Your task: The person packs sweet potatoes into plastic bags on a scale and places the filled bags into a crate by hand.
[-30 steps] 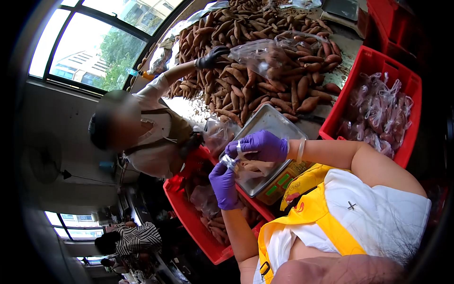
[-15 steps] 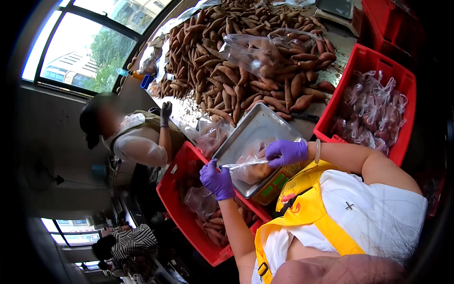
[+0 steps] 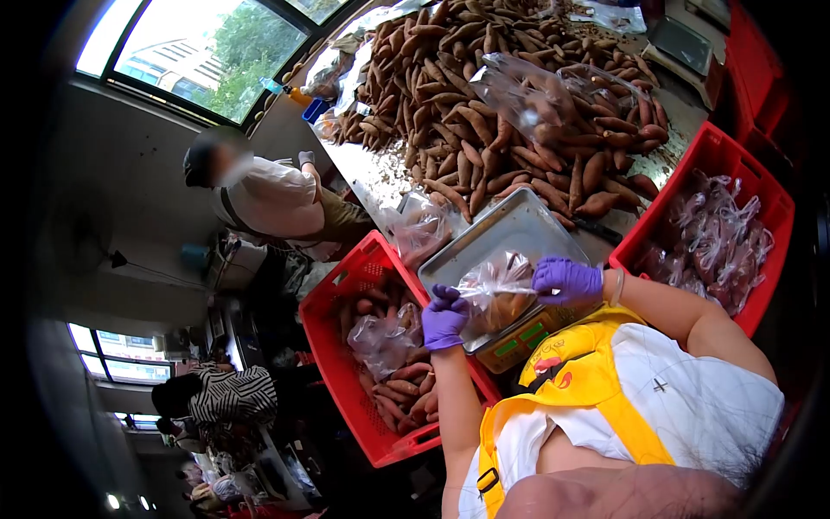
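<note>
A clear plastic bag [image 3: 499, 278] with sweet potatoes inside sits over the metal pan [image 3: 524, 227] of a scale, its top gathered and puckered. My left hand [image 3: 444, 318], in a purple glove, pinches the gathered plastic on the left. On the other side my right hand [image 3: 566, 281], gloved alike, grips an end of the plastic, which stretches between the hands. Whether the top is knotted I cannot tell. Below the pan the scale's green display [image 3: 521, 340] is lit.
Sweet potatoes [image 3: 484, 112] are heaped on the table [image 3: 367, 177]. A red crate [image 3: 356, 424] on the left holds loose sweet potatoes and a bag; another red crate [image 3: 772, 259] on the right holds filled bags. A knife [image 3: 598, 230] lies by the pan. A co-worker [image 3: 272, 195] stands left.
The twisted plastic strip between my hands has become a puckered, spread bunch. Both hands still hold the bag. My view has shifted, and the co-worker's raised hand is lower.
</note>
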### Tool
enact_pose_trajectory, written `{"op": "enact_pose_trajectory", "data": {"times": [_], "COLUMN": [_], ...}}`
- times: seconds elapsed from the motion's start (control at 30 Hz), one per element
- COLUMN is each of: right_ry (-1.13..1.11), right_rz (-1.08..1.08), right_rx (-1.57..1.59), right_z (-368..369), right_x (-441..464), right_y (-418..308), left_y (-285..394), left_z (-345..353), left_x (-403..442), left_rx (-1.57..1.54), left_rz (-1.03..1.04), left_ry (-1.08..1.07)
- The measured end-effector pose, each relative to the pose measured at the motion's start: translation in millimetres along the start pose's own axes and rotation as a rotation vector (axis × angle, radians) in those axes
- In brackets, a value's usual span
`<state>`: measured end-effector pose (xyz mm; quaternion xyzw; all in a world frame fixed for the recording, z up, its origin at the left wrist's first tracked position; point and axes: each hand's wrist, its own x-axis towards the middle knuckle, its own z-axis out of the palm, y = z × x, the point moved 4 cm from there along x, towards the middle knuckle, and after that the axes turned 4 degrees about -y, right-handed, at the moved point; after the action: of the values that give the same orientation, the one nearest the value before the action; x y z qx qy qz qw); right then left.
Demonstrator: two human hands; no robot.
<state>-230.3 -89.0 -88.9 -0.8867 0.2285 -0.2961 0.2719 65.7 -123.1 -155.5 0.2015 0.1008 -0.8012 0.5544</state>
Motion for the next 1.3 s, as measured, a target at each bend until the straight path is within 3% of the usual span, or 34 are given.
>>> {"op": "enact_pose_trajectory", "data": {"times": [0.03, 0.07, 0.13, 0.17, 0.2, 0.27, 0.3, 0.33, 0.4, 0.43, 0.53, 0.63, 0.67, 0.7, 0.83, 0.9, 0.97, 1.0, 1.03, 1.07, 1.13, 1.17, 1.2, 1.27, 1.3], "right_ry": [-0.054, -0.092, -0.035, -0.031, 0.031, 0.092, 0.141, 0.183, 0.243, 0.19, 0.096, 0.227, 0.139, 0.054, 0.174, 0.456, 0.331, 0.211, 0.192, 0.126, -0.021, 0.025, 0.077, 0.17, 0.221], "right_rz": [0.025, 0.056, 0.358, 0.477, 0.389, 0.375, 0.47, 0.502, 0.322, 0.352, 0.351, 0.429, 0.355, 0.277, 0.297, 0.168, 0.121, 0.094, 0.046, 0.041, 0.041, -0.009, -0.039, 0.52, 0.692], "right_rx": [0.022, 0.048, 0.762, 0.875, 0.984, 0.93, 1.306, 1.132, 1.095, 1.117, 1.032, 0.935, 0.635, 0.328, 0.185, -0.162, -0.197, -0.241, -0.233, -0.184, -0.079, -0.125, -0.172, 0.336, 0.799], "right_z": [5, 13, 24, 32, 27, 6, 11, 28, 34, 32, 27, 31, 26, 21, 10, -5, 11, 18, 17, 17, 25, 20, 15, 58, 49], "right_x": [-3, -4, 3, 10, 25, 61, 70, 74, 92, 100, 103, 63, 46, 35, 31, 52, 70, 81, 88, 91, 99, 104, 105, 82, 74], "right_y": [-6, -15, -32, -24, -27, -23, -14, 17, 15, 4, -9, 27, 29, 30, -5, -28, -34, -35, -33, -26, -16, -21, -24, 58, 56], "left_y": [-1, 1, -12, -25, -23, -31, -36, -34, -55, -58, -63, -10, 7, 10, -31, -58, -89, -101, -113, -120, -115, -104, -90, -77, -64], "left_z": [-27, -39, -10, 25, 35, 75, 88, 92, 111, 106, 84, 50, 43, 23, 47, 86, 113, 126, 150, 163, 154, 144, 126, 113, 106], "left_x": [10, 13, -2, -20, -24, -49, -53, -56, -64, -61, -54, -42, -50, -50, -57, -67, -71, -72, -79, -84, -83, -87, -88, -100, -103], "left_rx": [-0.091, -0.028, 0.288, 0.522, 0.603, 0.934, 1.013, 1.211, 1.35, 1.466, 1.391, 1.488, 1.598, 1.548, 1.407, 1.38, 1.359, 1.61, 1.908, 2.072, 2.167, 2.166, 1.86, 1.388, 1.337], "left_rz": [-0.022, 0.025, 0.231, 0.283, 0.268, 0.305, 0.336, 0.314, 0.32, 0.255, 0.163, 0.755, 0.853, 0.8, 0.726, 0.681, 0.71, 0.784, 1.117, 1.217, 1.084, 1.099, 0.995, 0.777, 0.881], "left_ry": [0.052, -0.095, -0.104, -0.178, -0.311, -0.101, -0.116, -0.12, -0.17, -0.168, -0.128, 0.204, 0.326, 0.293, 0.233, 0.145, -0.027, -0.121, -0.255, -0.313, -0.237, -0.179, -0.155, -0.038, 0.021]}}
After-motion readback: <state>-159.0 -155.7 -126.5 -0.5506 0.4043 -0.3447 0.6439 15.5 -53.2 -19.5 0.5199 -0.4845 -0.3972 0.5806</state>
